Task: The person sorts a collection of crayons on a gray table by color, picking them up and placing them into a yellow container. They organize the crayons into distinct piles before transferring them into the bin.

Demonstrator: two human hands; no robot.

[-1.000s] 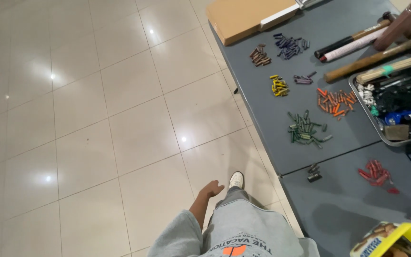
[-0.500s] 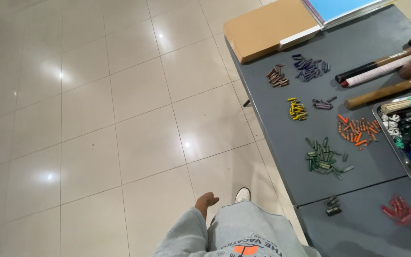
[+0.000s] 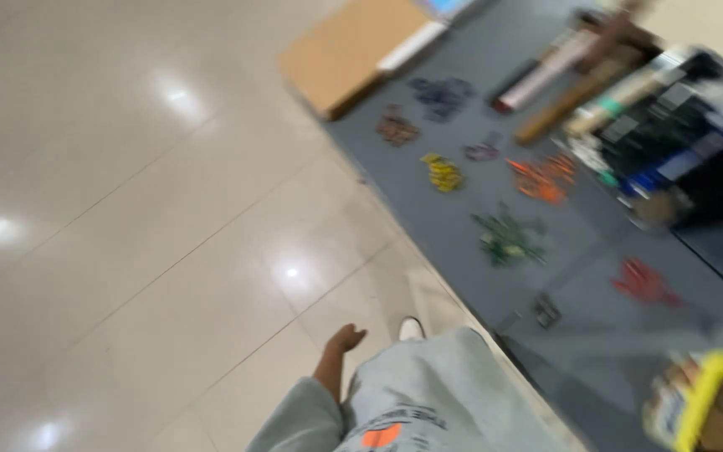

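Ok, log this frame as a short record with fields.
view: blurred, looking down
left hand: hangs by the grey trouser leg, holds nothing
right hand: not in view
floor: glossy pale tiles
table: grey top
on table: small piles of coloured bits, yellow, orange, green, red
far end: cardboard box

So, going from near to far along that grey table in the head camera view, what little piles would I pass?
Red pile → green pile → orange pile → yellow pile → brown pile → dark blue pile → cardboard box at the far end.
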